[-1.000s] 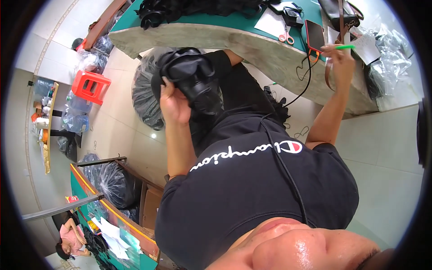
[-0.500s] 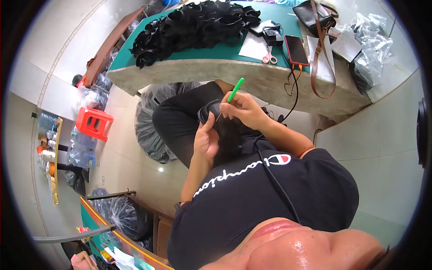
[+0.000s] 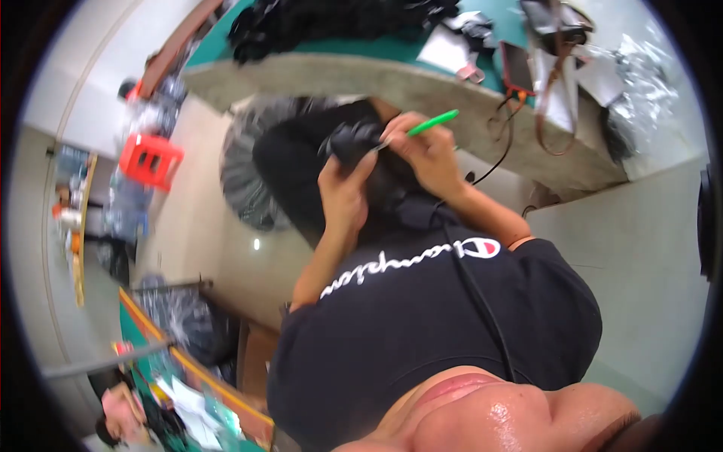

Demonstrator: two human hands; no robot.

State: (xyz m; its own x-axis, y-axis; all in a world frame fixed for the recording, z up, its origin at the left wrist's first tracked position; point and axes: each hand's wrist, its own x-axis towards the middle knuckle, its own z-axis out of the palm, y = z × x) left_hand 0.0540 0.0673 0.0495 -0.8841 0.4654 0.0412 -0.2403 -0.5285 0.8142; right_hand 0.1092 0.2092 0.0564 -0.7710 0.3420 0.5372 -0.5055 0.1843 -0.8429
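My left hand (image 3: pixel 343 197) is closed around a black, soft-looking curled piece (image 3: pixel 351 143), its thumb along the near side. In my right hand (image 3: pixel 431 160) is a slim hand tool with a bright green handle (image 3: pixel 437 122), pinched between thumb and fingers. Its thin metal end points left toward the black piece, close to my left thumb. Blur keeps me from telling whether the tip touches or enters it. Both hands are above my lap, where the dark clothing blends with the piece's lower part.
Ahead stands a green-topped table (image 3: pixel 410 51) with a pale edge. It bears a heap of black curled pieces (image 3: pixel 339 16), pink scissors (image 3: pixel 471 72), a phone (image 3: pixel 517 68) on a cable and a handbag (image 3: pixel 553 30). A red stool (image 3: pixel 152 161) is at left. Another person (image 3: pixel 123 407) appears lower left.
The whole view has shifted, so the table sits higher in it. The green handle has swung from nearly upright to slanting rightward, and the black piece has turned in my left hand.
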